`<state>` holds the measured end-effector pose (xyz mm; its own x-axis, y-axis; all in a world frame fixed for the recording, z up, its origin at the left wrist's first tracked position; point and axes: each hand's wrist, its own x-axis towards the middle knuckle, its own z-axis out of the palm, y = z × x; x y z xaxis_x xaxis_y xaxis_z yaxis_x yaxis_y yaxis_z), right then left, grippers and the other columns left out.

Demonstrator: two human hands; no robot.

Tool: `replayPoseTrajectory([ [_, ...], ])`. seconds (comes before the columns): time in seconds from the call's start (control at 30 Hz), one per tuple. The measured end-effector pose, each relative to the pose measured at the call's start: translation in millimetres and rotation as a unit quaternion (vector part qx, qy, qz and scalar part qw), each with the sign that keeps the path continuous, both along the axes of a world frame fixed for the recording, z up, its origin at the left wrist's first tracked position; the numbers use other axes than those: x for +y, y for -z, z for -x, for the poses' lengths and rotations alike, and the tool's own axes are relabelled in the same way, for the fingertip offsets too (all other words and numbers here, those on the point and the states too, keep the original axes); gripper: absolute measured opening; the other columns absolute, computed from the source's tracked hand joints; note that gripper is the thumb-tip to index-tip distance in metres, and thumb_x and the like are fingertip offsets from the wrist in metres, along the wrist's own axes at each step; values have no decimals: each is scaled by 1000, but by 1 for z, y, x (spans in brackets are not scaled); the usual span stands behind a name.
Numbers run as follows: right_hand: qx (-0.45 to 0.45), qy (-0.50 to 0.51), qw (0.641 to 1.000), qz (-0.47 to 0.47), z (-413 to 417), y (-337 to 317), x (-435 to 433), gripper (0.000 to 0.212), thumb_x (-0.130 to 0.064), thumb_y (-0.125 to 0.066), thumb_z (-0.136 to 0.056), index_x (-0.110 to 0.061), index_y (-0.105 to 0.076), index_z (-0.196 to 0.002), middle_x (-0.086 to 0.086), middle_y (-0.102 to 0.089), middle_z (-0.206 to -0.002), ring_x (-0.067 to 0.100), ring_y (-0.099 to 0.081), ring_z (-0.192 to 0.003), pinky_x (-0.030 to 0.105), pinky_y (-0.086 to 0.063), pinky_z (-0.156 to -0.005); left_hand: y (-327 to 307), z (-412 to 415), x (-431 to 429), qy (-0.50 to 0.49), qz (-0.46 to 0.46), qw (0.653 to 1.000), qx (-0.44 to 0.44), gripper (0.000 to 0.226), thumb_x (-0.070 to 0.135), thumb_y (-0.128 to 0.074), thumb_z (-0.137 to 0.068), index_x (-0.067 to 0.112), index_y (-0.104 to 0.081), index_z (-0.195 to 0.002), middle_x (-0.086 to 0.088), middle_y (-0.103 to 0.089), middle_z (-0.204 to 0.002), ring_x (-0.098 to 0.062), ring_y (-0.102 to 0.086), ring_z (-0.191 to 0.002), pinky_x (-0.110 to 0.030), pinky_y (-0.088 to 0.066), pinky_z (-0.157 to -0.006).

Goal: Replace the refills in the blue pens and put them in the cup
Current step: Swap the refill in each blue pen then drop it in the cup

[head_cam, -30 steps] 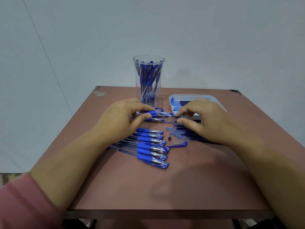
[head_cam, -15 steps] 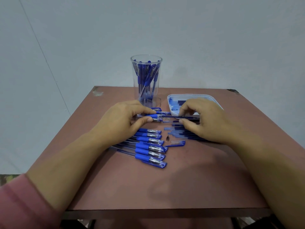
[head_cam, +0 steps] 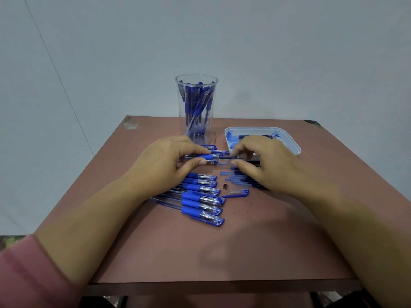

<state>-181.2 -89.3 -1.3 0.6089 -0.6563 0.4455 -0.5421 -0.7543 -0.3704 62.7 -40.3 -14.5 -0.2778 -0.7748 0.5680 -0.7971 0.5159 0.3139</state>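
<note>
- Left hand (head_cam: 169, 165) pinches a clear, blue-gripped pen barrel (head_cam: 208, 157)
- Right hand (head_cam: 264, 163) pinches the thin dark refill (head_cam: 224, 157) at its mouth; the refill swap seems under way
- Next calls for a straight slide, then the clear plastic cup (head_cam: 196, 107) just behind

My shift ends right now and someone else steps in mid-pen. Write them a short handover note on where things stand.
Left hand pinches an open pen barrel by its blue grip. Right hand pinches the refill sticking out of it; old or new, I cannot tell.
A loose cap and metal tip lie on the table beside loose refills; more sit in the white tray.
Done: several pens stand in the clear cup.
Left: finish this pen, cup it, then probably the row of capped pens near the left hand.
</note>
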Motion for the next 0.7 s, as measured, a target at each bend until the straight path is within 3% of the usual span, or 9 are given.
replayPoseTrajectory([
  [0.2, 10, -15, 1000, -13, -4, 0, 5, 31, -22, -63, -91, -32, -63, -121, -15, -60, -95, 3, -54, -92, 15, -42, -80, 0, 0, -1, -4, -2, 1000, 1, 31, 42, -61, -89, 28, -71, -114, 17, -63, -90, -4, -60, -82, -29, -52, -72],
  [0.37, 42, -2, 999, -11, 3, -2, 4, 15, -43, -70, -80, -39, -68, -94, -17, -60, -88, 4, -51, -91, 31, -46, -80, -1, -3, -2, -13, -2, 1000, -3, 29, 39, -62, -90, 29, -70, -116, 16, -65, -95, -3, -60, -87, -30, -53, -77],
  [0.5, 105, -33, 993, -42, -4, -1, 7, 26, -61, -67, -74, -40, -72, -89, -16, -55, -85, 3, -44, -90, 30, -40, -80, -2, -2, -1, -12, 4, 1000, 0, 31, 42, -60, -89, 28, -71, -114, 15, -65, -93, -4, -61, -85, -31, -53, -76],
  [0.6, 123, -43, 990, -59, -8, -1, 6, 22, -56, -68, -77, -38, -74, -88, -18, -53, -82, -1, -44, -87, 26, -38, -78, -1, -3, -2, -12, 7, 1000, -4, 29, 39, -62, -90, 28, -71, -114, 18, -61, -91, -2, -59, -85, -27, -51, -76],
  [0.7, 95, -36, 991, -84, -7, -5, 7, 10, -41, -71, -83, -32, -74, -87, -15, -63, -81, 0, -54, -83, 26, -46, -76, -1, -4, -3, -14, 6, 1000, -7, 27, 37, -64, -90, 28, -71, -114, 22, -57, -90, 0, -57, -84, -22, -48, -76],
])
